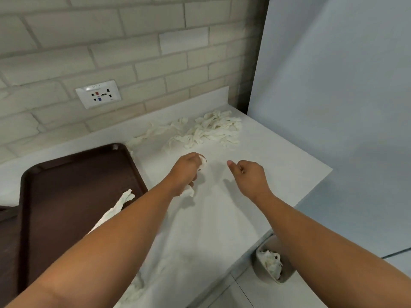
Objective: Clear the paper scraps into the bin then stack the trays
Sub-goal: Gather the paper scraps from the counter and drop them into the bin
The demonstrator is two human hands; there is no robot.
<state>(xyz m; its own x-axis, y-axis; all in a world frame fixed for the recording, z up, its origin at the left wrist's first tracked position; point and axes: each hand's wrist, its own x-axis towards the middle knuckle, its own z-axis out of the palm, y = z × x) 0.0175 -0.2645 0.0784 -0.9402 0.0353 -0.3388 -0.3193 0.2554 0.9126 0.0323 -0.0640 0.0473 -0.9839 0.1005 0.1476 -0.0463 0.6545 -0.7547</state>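
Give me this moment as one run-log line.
left hand: grips paper scraps | right hand: curled, nothing seen in it | scrap pile: on counter | bin: wad inside | tray: lone scrap on it

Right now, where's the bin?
In the head view the bin sits low on the right, below the front-right edge of the counter, partly hidden behind the right forearm, with paper scraps already in it.

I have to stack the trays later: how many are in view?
2. One tray lies on the counter at left, a strip on it; the second tray shows only a corner at the left edge. Others may be out of view.
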